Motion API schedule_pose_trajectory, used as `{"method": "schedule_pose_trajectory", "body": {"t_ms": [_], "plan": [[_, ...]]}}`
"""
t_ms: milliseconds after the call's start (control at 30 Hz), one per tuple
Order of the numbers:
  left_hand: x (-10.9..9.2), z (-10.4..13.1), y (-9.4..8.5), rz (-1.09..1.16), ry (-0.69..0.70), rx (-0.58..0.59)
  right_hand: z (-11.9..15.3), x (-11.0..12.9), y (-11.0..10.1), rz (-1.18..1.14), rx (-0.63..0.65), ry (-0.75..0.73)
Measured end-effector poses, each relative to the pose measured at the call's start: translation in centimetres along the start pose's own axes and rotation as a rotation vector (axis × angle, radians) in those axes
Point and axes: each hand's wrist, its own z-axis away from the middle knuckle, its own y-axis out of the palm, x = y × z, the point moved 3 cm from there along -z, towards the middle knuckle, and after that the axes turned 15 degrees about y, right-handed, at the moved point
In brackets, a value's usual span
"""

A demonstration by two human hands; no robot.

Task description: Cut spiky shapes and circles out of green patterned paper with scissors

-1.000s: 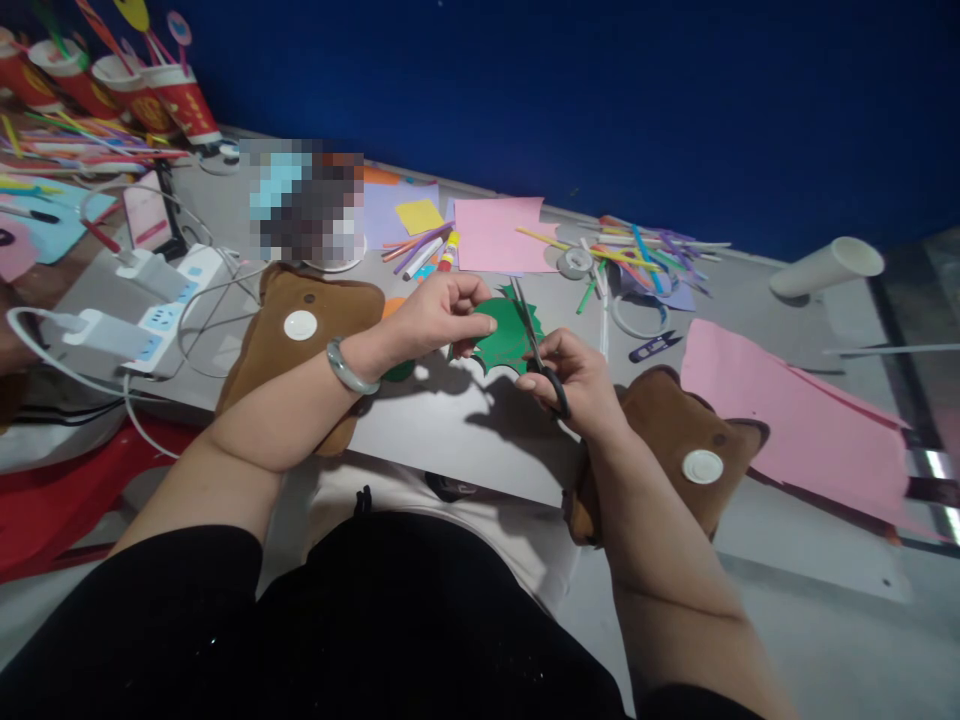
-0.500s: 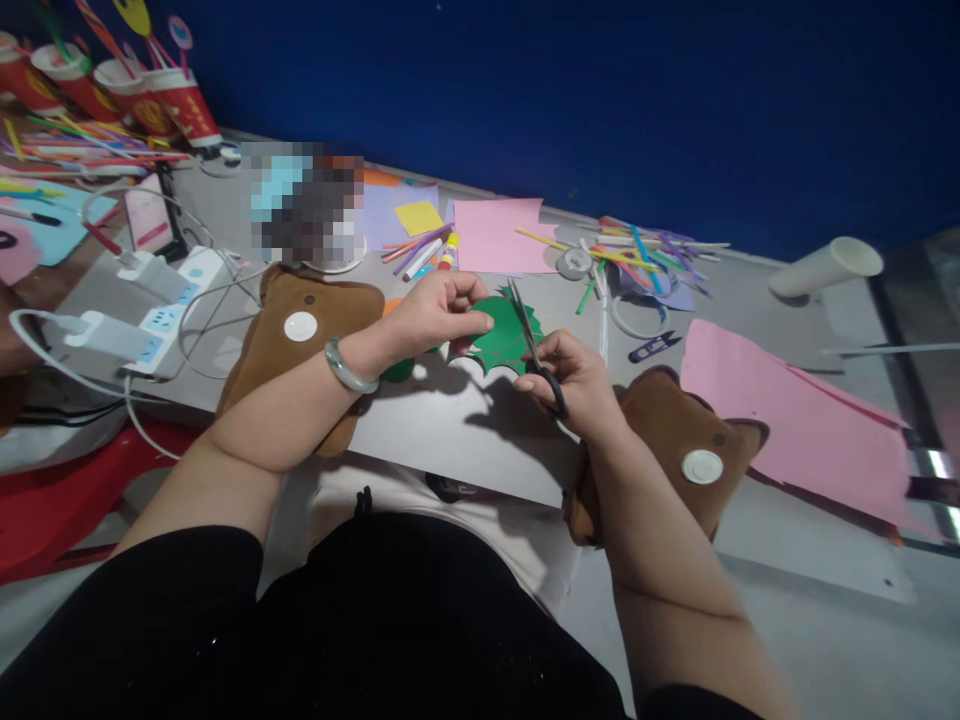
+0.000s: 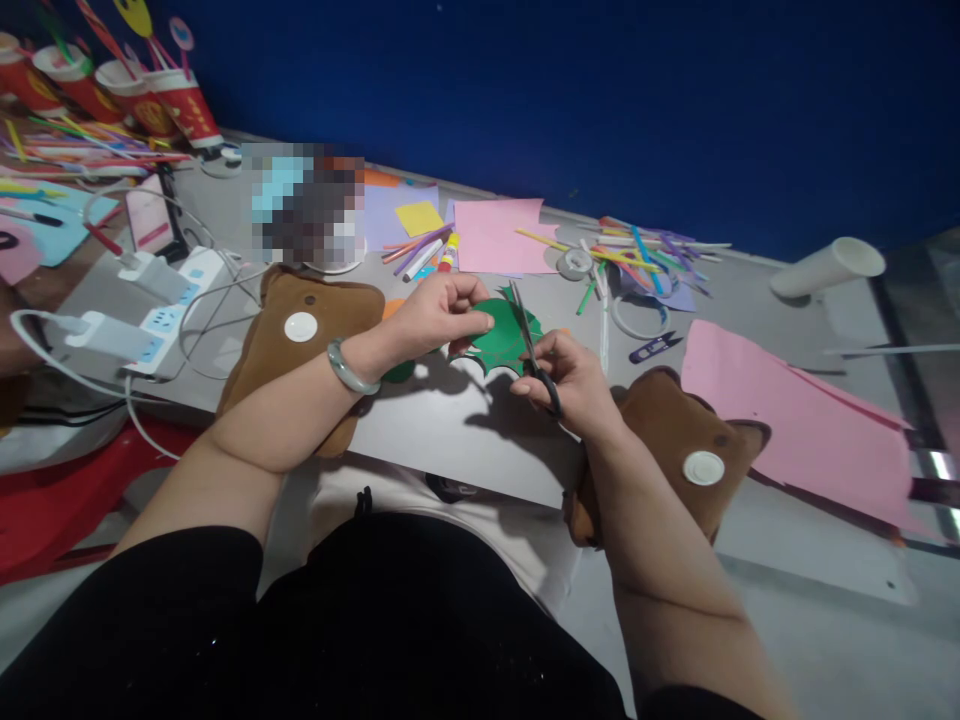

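Between my left hand's (image 3: 450, 315) thumb and fingers is pinched a green paper piece (image 3: 499, 328) with a jagged, partly cut edge. My right hand (image 3: 566, 375) grips black-handled scissors (image 3: 534, 350), their blades pointing up and away across the paper's right side. Both hands are above the table, with shadows under them. Under my left forearm lies a brown cushion (image 3: 330, 295) with a white disc on it. A second brown cushion (image 3: 667, 430) sits by my right forearm. Part of another green piece (image 3: 397, 372) shows below my left wrist.
Beyond my hands lie pink paper (image 3: 499, 235), a yellow square (image 3: 420, 218), a glue stick (image 3: 448, 252) and several coloured sticks (image 3: 645, 255). At right are purple thread snips (image 3: 654, 347), large pink sheets (image 3: 795, 420) and a white tube (image 3: 829, 268). A cabled power strip (image 3: 180, 310) stands left.
The scissors and my right hand have shifted slightly left, over the green paper. Less of the jagged edge shows at the paper's right side. My left hand stays in place.
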Motion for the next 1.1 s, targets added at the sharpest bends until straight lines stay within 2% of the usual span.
{"method": "schedule_pose_trajectory", "body": {"t_ms": [300,1100], "plan": [[0.07,0.25,0.51,0.027,-0.018,0.066,-0.3,-0.15,-0.27,0.028,0.001,-0.001],[-0.45,0.19,0.33,-0.001,-0.019,0.057,-0.04,0.1,-0.19,0.013,-0.004,-0.038]]}}
